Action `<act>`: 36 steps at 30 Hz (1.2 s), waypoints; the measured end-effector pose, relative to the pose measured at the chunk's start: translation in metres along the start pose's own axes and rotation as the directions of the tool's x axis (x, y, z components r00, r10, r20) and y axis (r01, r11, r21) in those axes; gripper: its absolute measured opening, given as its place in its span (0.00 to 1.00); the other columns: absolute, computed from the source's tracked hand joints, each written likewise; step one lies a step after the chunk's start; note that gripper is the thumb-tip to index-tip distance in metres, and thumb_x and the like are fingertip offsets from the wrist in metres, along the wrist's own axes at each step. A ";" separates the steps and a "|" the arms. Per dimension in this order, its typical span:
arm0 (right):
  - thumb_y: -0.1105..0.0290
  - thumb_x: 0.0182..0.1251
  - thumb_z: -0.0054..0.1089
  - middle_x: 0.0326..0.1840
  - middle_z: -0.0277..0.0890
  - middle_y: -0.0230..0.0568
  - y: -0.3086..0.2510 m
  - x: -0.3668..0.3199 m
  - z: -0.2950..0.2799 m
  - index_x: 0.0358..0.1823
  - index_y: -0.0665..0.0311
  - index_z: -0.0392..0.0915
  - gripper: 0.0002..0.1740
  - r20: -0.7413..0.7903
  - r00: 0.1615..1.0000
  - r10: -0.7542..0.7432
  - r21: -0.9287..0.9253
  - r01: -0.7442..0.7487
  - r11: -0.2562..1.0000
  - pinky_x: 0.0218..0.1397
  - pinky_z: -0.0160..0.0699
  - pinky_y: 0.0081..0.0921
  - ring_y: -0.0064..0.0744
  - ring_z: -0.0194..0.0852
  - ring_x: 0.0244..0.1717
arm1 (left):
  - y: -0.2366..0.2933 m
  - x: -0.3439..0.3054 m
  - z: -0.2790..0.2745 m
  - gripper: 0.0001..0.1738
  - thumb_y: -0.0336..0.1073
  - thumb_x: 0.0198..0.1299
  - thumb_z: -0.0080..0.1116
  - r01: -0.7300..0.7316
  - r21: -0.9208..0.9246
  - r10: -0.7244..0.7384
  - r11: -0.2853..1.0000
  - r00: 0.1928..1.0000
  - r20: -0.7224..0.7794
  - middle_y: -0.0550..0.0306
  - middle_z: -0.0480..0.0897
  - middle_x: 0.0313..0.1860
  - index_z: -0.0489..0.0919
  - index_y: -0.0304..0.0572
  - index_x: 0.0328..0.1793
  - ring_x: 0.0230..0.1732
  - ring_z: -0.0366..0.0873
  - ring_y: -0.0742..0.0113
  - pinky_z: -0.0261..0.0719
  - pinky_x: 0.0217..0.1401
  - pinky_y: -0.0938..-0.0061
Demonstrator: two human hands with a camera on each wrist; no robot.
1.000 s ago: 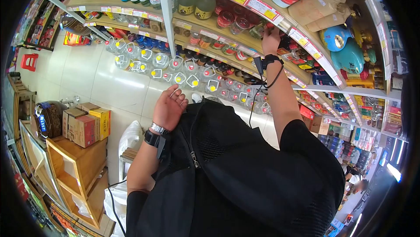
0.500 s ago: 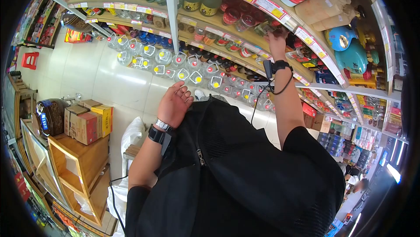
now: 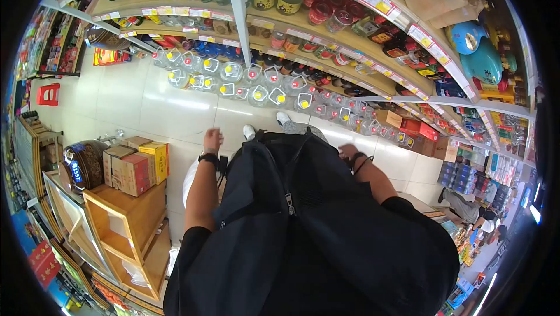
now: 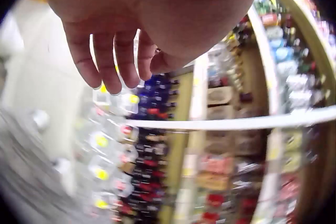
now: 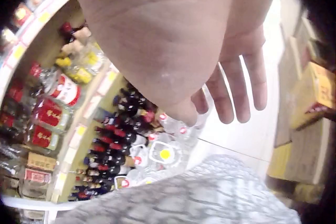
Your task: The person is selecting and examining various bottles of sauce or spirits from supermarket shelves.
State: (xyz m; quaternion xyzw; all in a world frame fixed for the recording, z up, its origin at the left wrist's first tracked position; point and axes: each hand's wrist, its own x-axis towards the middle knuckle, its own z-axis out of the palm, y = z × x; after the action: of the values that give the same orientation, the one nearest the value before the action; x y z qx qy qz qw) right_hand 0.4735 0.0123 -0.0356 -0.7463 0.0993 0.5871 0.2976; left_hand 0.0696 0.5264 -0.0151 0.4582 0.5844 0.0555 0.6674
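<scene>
My left hand (image 3: pixel 213 140) hangs over the floor at the left of my body, with nothing in it. Its fingers (image 4: pixel 125 58) droop loosely in the left wrist view, and bottles on the shelves blur behind them. On the other side, my right hand (image 3: pixel 349 151) is low by my hip, partly hidden by the black top (image 3: pixel 326 199). In the right wrist view its fingers (image 5: pixel 239 90) hang relaxed and hold nothing. Nearest to both hands stand clear jugs (image 3: pixel 259 95) with yellow and red caps, in rows on the floor.
Ahead rises a curved shelf rack (image 3: pixel 373 53) of bottles and jars, with a white post (image 3: pixel 238 13). At left, cartons (image 3: pixel 131 170) and a dark barrel (image 3: pixel 84 164) stand on a wooden cabinet (image 3: pixel 143 208). Another person (image 3: pixel 466 205) is at far right.
My right hand has come away from the bottles on the shelf and dropped to my side. The left hand has lowered as well. The view has shifted, and my shoes now show.
</scene>
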 end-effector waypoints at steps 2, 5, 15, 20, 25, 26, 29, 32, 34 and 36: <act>0.62 0.69 0.58 0.42 0.83 0.54 0.016 -0.038 0.022 0.55 0.73 0.76 0.22 0.200 0.977 -0.068 -0.680 0.189 0.709 0.35 0.84 0.38 0.44 0.84 0.35 | -0.070 0.002 -0.044 0.16 0.43 0.65 0.53 0.004 0.684 0.067 0.729 0.995 -0.076 0.46 0.87 0.41 0.82 0.41 0.50 0.45 0.85 0.51 0.82 0.51 0.61; 0.63 0.68 0.59 0.41 0.82 0.52 0.046 -0.065 0.043 0.53 0.73 0.76 0.20 0.209 0.963 -0.168 -0.614 0.263 0.744 0.34 0.84 0.35 0.43 0.83 0.33 | -0.058 -0.056 -0.067 0.17 0.41 0.65 0.49 -0.286 0.951 -0.060 0.114 0.954 0.294 0.40 0.86 0.47 0.85 0.38 0.43 0.51 0.84 0.45 0.80 0.54 0.57; 0.59 0.69 0.61 0.38 0.78 0.40 -0.017 -0.095 0.107 0.54 0.59 0.75 0.17 -0.256 0.953 -0.161 0.092 0.190 0.977 0.40 0.83 0.35 0.34 0.82 0.38 | 0.116 -0.115 -0.013 0.16 0.35 0.55 0.57 -0.746 0.640 0.093 -0.181 0.635 0.767 0.53 0.81 0.46 0.78 0.48 0.51 0.51 0.79 0.52 0.75 0.55 0.58; 0.61 0.71 0.57 0.41 0.79 0.41 -0.065 -0.097 0.131 0.56 0.58 0.74 0.16 -0.153 0.966 -0.208 0.107 0.225 0.968 0.45 0.83 0.35 0.35 0.82 0.43 | 0.257 -0.194 0.051 0.09 0.36 0.52 0.56 -0.853 0.202 0.351 -0.482 0.024 0.936 0.63 0.76 0.35 0.77 0.51 0.41 0.43 0.78 0.66 0.74 0.54 0.69; 0.61 0.71 0.56 0.39 0.81 0.42 -0.063 -0.081 0.147 0.55 0.60 0.75 0.16 -0.155 0.982 -0.112 0.060 0.123 0.991 0.42 0.83 0.34 0.34 0.83 0.40 | 0.328 -0.258 0.084 0.05 0.36 0.47 0.58 -0.810 0.014 0.376 -0.586 -0.256 0.890 0.67 0.72 0.28 0.75 0.51 0.31 0.36 0.75 0.70 0.73 0.46 0.73; 0.60 0.71 0.56 0.38 0.81 0.42 -0.062 -0.079 0.148 0.55 0.59 0.75 0.16 -0.156 0.985 -0.077 0.043 0.084 0.996 0.42 0.83 0.35 0.34 0.83 0.39 | 0.336 -0.266 0.088 0.05 0.36 0.45 0.58 -0.801 -0.013 0.387 -0.599 -0.303 0.871 0.67 0.72 0.27 0.75 0.51 0.29 0.35 0.74 0.70 0.73 0.45 0.73; 0.60 0.71 0.57 0.38 0.81 0.41 -0.039 -0.056 0.147 0.54 0.59 0.76 0.16 -0.128 0.989 -0.077 0.028 0.082 0.996 0.42 0.83 0.36 0.34 0.83 0.39 | 0.353 -0.284 0.092 0.06 0.37 0.44 0.58 -0.800 -0.062 0.405 -0.597 -0.368 0.837 0.67 0.70 0.26 0.76 0.48 0.30 0.34 0.73 0.69 0.71 0.44 0.73; 0.60 0.70 0.58 0.38 0.81 0.42 -0.030 -0.036 0.150 0.54 0.60 0.76 0.16 -0.122 0.992 0.017 0.073 -0.008 0.997 0.41 0.84 0.36 0.34 0.82 0.39 | 0.363 -0.290 0.093 0.06 0.37 0.44 0.58 -0.804 -0.076 0.415 -0.590 -0.383 0.825 0.67 0.71 0.26 0.76 0.47 0.30 0.34 0.73 0.69 0.71 0.43 0.73; 0.60 0.70 0.58 0.38 0.81 0.42 -0.040 -0.034 0.152 0.54 0.60 0.76 0.16 -0.085 0.996 -0.013 0.083 0.020 0.996 0.40 0.84 0.36 0.34 0.82 0.38 | 0.369 -0.287 0.091 0.06 0.37 0.45 0.58 -0.811 -0.082 0.412 -0.580 -0.378 0.829 0.66 0.71 0.26 0.76 0.47 0.30 0.34 0.72 0.69 0.71 0.43 0.73; 0.61 0.70 0.58 0.38 0.81 0.42 -0.056 -0.028 0.151 0.54 0.60 0.76 0.16 -0.075 0.997 -0.022 0.012 0.023 1.000 0.38 0.84 0.35 0.34 0.83 0.37 | 0.375 -0.281 0.087 0.06 0.37 0.45 0.58 -0.808 -0.068 0.425 -0.585 -0.376 0.824 0.66 0.71 0.27 0.76 0.46 0.29 0.34 0.72 0.68 0.71 0.44 0.73</act>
State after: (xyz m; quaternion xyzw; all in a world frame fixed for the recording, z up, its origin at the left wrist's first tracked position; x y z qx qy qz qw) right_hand 0.3699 0.1361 -0.0110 -0.7667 0.1056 0.5548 0.3053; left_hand 0.2273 0.5229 0.4348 0.9234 -0.2743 0.2074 0.1705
